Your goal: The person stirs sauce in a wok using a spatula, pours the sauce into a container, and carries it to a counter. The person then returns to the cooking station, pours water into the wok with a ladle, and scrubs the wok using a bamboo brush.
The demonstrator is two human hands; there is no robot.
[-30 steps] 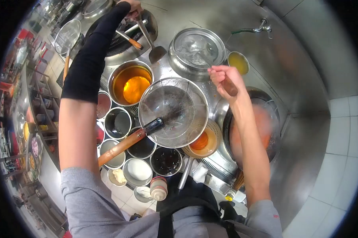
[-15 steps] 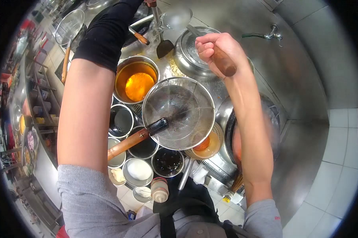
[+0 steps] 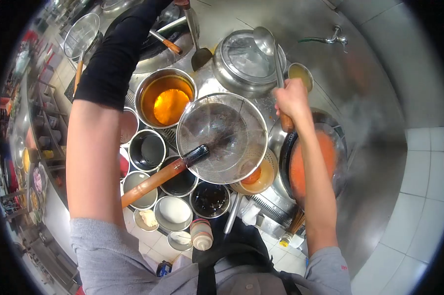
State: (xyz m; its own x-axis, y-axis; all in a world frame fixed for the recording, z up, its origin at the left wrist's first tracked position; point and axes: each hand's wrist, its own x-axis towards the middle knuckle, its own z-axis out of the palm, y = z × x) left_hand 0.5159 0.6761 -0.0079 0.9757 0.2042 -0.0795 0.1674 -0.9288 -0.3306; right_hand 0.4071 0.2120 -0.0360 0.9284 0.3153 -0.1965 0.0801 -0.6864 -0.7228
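My right hand (image 3: 292,96) has its fingers curled shut round the ladle (image 3: 264,40), bowl up by the far lidded pot (image 3: 227,73). Left hand (image 3: 181,2)'s mostly cropped, at the spatula (image 3: 200,59) handle, can't tell how closed.

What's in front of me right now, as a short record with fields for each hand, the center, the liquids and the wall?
Left hand: mostly cut off at the top edge, on the handle of a spatula
Right hand: fingers around the wooden handle of a ladle
Center: large mesh strainer, its handle over small containers
Liquids: amber in the open pot; orange-red contents in the wok, partly behind the right forearm
Wall: faucet
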